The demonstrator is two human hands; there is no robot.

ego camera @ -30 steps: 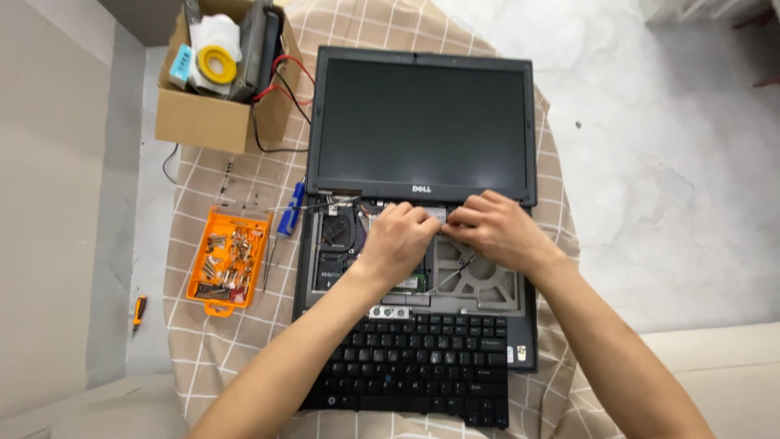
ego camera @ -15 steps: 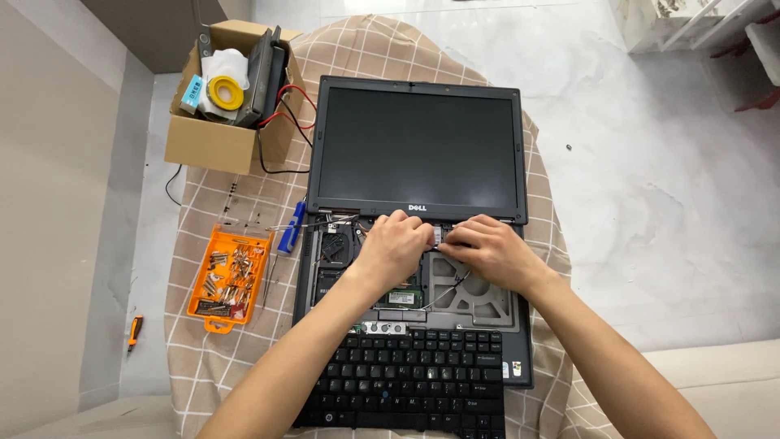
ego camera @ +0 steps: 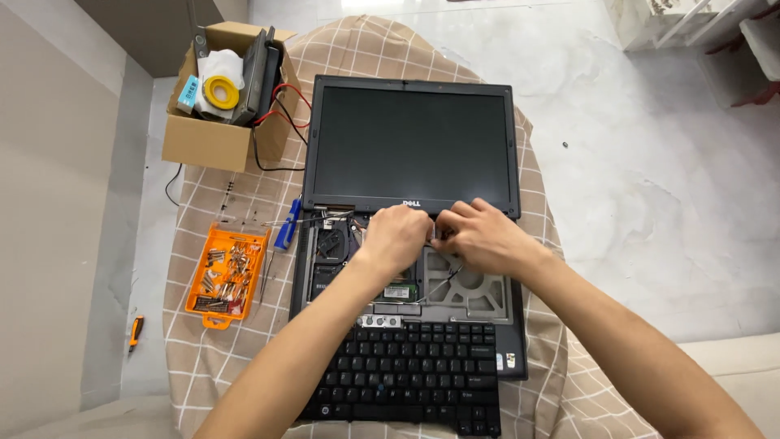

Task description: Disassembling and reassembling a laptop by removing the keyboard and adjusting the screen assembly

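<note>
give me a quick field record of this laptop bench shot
setting: laptop opened up on a checked cloth, seen from above
left hand: left hand curled over the exposed internals just below the screen hinge
right hand: right hand beside it, fingers meeting the left's at the same spot
held item: hidden by the hands, cannot tell
keyboard: black keyboard lifted off and lying toward the person
left of laptop: blue screwdriver, orange parts tray with screws
far corner: cardboard box with a yellow tape roll

Hands: left hand (ego camera: 398, 236) and right hand (ego camera: 479, 237) drawn closer together (fingertips now meeting) above the opened laptop base (ego camera: 455, 284).
</note>
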